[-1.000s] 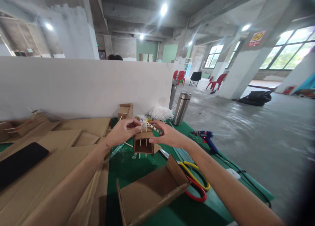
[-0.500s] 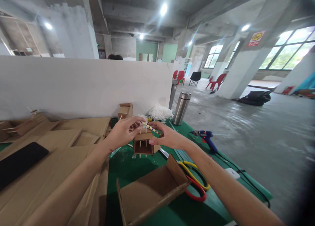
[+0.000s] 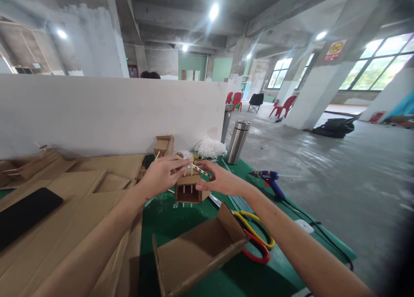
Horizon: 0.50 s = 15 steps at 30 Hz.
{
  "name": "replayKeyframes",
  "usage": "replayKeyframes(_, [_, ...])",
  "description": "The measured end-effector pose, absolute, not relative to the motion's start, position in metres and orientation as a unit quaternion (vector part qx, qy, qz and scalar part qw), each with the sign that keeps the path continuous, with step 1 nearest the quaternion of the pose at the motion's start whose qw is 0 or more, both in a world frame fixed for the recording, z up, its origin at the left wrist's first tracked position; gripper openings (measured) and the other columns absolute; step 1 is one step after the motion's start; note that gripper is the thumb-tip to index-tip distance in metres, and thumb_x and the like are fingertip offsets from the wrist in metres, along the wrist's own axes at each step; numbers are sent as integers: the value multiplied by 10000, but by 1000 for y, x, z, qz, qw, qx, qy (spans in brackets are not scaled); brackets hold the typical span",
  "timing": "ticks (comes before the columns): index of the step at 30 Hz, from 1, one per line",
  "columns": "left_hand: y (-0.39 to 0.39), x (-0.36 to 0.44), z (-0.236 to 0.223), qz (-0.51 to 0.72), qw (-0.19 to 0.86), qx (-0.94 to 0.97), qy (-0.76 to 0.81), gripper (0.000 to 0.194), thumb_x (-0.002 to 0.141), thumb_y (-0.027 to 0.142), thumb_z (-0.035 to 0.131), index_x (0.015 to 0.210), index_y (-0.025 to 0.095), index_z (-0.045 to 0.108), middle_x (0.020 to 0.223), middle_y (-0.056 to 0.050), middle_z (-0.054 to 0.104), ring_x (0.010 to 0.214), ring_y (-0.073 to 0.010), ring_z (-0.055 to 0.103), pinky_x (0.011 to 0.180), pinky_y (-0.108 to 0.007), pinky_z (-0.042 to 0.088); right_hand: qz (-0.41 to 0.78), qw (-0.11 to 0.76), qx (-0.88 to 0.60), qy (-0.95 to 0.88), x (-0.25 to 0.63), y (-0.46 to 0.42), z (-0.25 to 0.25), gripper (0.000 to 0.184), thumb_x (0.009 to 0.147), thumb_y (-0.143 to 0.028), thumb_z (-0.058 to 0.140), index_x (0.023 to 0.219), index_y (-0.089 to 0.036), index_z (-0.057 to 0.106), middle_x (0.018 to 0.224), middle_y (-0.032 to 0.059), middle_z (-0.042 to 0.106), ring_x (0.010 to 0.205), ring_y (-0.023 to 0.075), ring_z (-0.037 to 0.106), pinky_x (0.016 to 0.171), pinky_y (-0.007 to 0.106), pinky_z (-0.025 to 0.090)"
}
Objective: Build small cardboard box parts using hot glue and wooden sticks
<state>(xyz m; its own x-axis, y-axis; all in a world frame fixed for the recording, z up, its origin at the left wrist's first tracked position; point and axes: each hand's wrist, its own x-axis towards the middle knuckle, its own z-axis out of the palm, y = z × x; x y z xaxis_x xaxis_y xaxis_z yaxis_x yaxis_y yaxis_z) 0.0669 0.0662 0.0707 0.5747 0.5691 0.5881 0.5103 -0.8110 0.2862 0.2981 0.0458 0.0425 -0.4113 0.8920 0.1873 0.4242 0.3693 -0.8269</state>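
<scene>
A small open-ended cardboard box (image 3: 188, 195) stands on the green table, with thin wooden sticks (image 3: 191, 169) passing upright through it. A slim pale stick with dark dots (image 3: 202, 171) slants above the box, between my hands. My left hand (image 3: 165, 171) is closed at the dotted stick's left end, and its fingertips hide that end. With its thumb on the box's right front edge, my right hand (image 3: 223, 178) curls round that side. The dotted stick's other end runs into the crook of this hand. My right fingertips are partly hidden behind the sticks.
Nearer me lies a cardboard tray (image 3: 197, 249), with red-and-yellow-handled scissors (image 3: 258, 241) beside it. A steel flask (image 3: 238, 142), white string (image 3: 211, 147) and a blue glue gun (image 3: 271, 181) are farther off. At left, a black phone (image 3: 29, 215) rests on cardboard sheets (image 3: 97, 215).
My left fingers have shifted slightly right and stretched over the dotted stick's left end, covering it. My right hand and the box have stayed about where they were.
</scene>
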Motion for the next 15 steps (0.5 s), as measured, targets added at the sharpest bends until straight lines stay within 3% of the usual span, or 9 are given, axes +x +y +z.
replayKeyframes(10, [64, 69, 74, 354, 61, 886, 294, 301, 933, 219, 539, 1150, 280, 739, 1049, -22, 767, 922, -194, 698, 827, -302, 543, 360, 330, -427, -761, 300, 42, 46, 803, 718, -476, 810, 1385, -224, 441, 1459, 140, 493, 1393, 303, 419, 1140, 497, 366])
replayKeyframes(15, [64, 69, 74, 356, 63, 885, 294, 292, 929, 225, 544, 1130, 274, 750, 1026, -26, 770, 901, -195, 695, 818, -300, 541, 355, 335, -423, -764, 302, 43, 50, 736, 749, -476, 783, 1356, -209, 464, 1418, 137, 528, 1364, 302, 455, 1139, 496, 364])
